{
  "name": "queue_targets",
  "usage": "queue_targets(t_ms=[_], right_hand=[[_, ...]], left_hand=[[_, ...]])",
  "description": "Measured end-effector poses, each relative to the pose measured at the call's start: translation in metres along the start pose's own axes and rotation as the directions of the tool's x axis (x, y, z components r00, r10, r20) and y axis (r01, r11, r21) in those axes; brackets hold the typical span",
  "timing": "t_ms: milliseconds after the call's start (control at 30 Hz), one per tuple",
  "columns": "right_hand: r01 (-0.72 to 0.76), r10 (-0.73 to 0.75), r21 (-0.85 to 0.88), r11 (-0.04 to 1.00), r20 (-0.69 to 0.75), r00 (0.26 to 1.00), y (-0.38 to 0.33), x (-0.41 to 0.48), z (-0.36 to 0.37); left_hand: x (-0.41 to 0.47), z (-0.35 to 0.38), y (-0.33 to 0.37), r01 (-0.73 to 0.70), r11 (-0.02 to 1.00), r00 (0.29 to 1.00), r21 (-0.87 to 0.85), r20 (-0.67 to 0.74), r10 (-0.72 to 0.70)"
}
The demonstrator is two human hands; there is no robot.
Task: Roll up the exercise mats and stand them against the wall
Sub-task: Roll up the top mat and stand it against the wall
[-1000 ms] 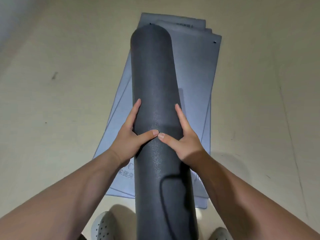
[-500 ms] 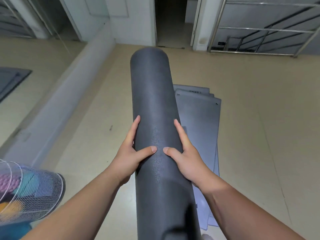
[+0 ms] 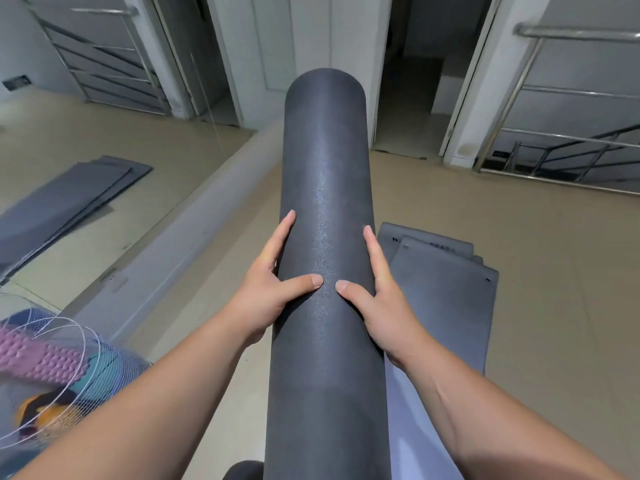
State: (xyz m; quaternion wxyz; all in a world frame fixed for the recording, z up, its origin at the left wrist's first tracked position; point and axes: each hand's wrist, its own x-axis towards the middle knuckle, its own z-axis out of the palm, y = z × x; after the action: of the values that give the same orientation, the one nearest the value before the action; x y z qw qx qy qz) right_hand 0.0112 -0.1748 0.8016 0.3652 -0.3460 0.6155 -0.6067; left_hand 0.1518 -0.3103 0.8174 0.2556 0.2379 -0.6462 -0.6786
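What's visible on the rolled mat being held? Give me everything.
The rolled mat is a thick dark-grey cylinder, foam-like, with a fine pebbled texture and a faint sheen down its front. Tightly rolled, it points up and away from the camera; its lower end leaves the frame. The left hand and right hand clasp its sides mid-length, thumbs pressing the front. Flat mats lie on the floor behind it.

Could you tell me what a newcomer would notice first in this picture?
The dark rolled mat fills the centre, gripped on either side by the left hand and the right hand, thumbs nearly meeting on its front. A stack of flat mats lies on the floor to its right, and a wire basket of colourful things sits at lower left.
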Motion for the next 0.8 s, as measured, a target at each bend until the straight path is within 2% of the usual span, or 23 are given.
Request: queue_targets(t_ms=[200,400,500,800], right_hand=[[-0.005,0.006,-0.028,1.0,0.033,0.999,0.005,0.108,0.054],[-0.011,0.011,-0.097,0.995,0.003,1.0,-0.003,0.258,0.147],[-0.012,0.011,-0.074,0.997,-0.017,1.0,-0.012,0.325,0.18],[-0.051,0.052,0.045,0.998,-0.015,0.999,-0.012,0.529,0.181]], left_hand=[[0.082,-0.089,-0.01,-0.008,1.0,1.0,-0.016,-0.025,0.007],[0.193,-0.225,-0.004,0.015,0.999,1.0,-0.036,0.01,-0.015],[0.253,-0.282,0.009,0.037,0.999,0.999,-0.003,0.029,-0.037],[0.449,-0.36,0.013,0.055,0.998,0.994,0.0,0.09,-0.055]])
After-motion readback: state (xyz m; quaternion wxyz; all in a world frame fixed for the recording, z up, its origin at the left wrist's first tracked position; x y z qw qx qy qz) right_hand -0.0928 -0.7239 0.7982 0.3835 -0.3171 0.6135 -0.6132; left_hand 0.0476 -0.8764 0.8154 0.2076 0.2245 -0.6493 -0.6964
